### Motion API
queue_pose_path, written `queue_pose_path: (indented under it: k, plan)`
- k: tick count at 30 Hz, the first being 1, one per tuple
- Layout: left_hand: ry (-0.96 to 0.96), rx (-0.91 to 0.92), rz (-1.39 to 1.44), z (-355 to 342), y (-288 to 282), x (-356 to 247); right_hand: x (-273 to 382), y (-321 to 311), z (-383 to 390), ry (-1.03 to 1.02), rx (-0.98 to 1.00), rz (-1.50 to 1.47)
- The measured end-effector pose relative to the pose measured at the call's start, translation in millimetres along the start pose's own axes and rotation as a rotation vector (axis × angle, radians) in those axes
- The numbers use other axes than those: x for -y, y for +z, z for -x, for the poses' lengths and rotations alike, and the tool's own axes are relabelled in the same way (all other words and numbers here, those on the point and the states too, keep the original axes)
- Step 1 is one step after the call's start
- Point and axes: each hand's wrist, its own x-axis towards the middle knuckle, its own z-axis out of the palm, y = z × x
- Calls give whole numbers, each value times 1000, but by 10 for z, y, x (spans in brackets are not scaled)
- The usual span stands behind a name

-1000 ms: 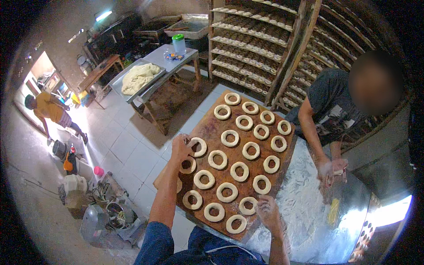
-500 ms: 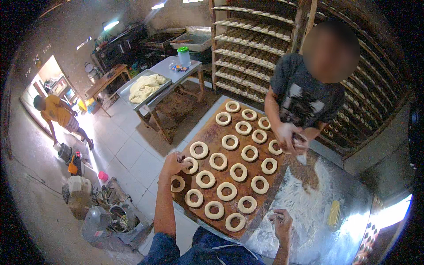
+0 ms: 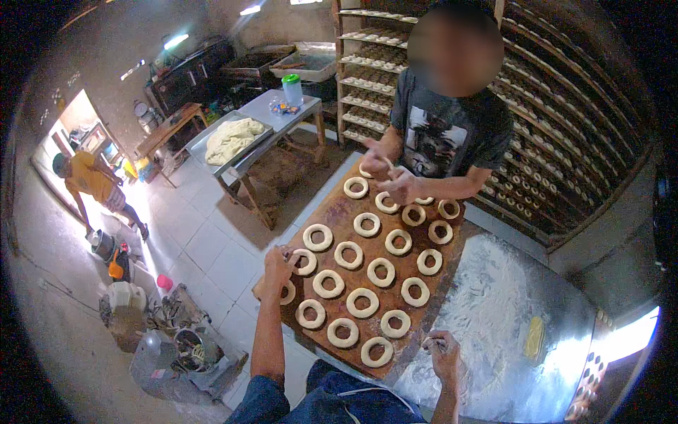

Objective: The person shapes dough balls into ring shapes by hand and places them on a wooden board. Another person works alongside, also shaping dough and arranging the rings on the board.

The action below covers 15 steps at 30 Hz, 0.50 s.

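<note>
White flour (image 3: 487,311) nearby; co-worker's hands (image 3: 401,186) overlap rings (image 3: 378,203).

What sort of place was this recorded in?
Probably a small bakery or dough workshop: dough rings lie in rows on a wooden board, a large dough mass sits in a metal tray, and shelves behind hold many small pale pieces.

We see our left hand (image 3: 281,264) at a dough ring (image 3: 313,263) on the left of the wooden board (image 3: 330,213). Our right hand (image 3: 444,354) is over the floury table (image 3: 487,304), near the board. At the far side, a co-worker's hands (image 3: 402,186) are above it.
</note>
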Motion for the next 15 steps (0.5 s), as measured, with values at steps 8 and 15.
queue_pose_path:
  k: [8, 15]
  plan:
    - [-14, -77, 51, 103, 49, -82, -97, -93, 95, 39, -7, 51]
    - [2, -161, -115, 152, 278, 218, -146, -203, 164, 78, -69, -18]
